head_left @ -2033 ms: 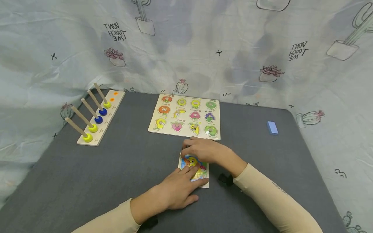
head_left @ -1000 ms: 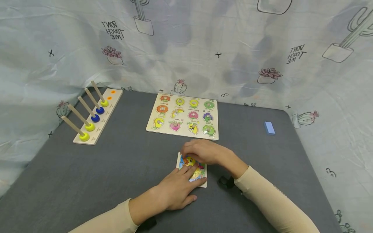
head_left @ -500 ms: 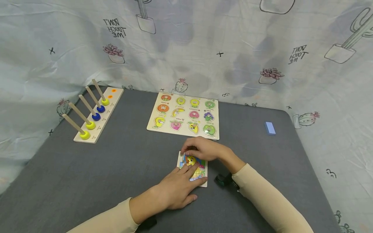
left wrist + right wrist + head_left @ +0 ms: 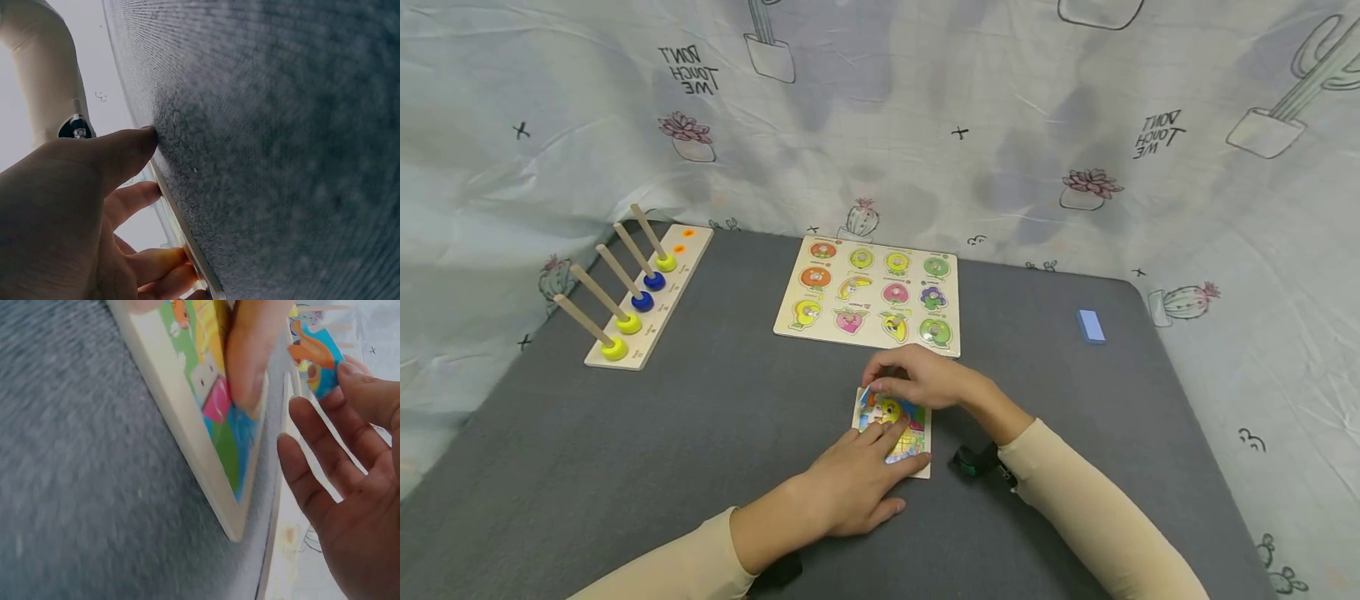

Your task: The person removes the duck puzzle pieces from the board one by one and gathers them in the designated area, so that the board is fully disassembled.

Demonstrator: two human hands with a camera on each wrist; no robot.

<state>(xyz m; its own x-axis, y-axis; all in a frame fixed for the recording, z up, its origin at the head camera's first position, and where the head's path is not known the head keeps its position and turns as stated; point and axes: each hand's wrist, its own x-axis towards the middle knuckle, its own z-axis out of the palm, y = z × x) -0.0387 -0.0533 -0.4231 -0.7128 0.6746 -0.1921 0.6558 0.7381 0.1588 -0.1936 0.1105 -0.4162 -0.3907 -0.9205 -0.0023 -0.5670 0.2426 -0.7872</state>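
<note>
Clock centred on the small board, head view. 7 o'clock: left hand (image 4: 853, 492), fingers spread nearly straight across small pale-wood framed jigsaw board (image 4: 156, 369), which lies flat on grey cloth-covered desk (image 4: 730, 417). Same hold as a second ago.

1 o'clock: right hand (image 4: 928, 377), thumb and finger pinching orange-and-blue jigsaw piece (image 4: 320, 353), other fingers free. Piece is tilted at the board's 11 o'clock corner; can't tell if its edge touches.

Change: right hand sits slightly higher than a second ago, piece now visible. Reads as one piece unseated; lifting out or lining up, can't tell.

Farther: pale-wood fruit-knob board (image 4: 874, 321) at 12, blue rectangular block (image 4: 1091, 327) at 2, wooden peg board with yellow and blue rings (image 4: 655, 321) at 10.
</note>
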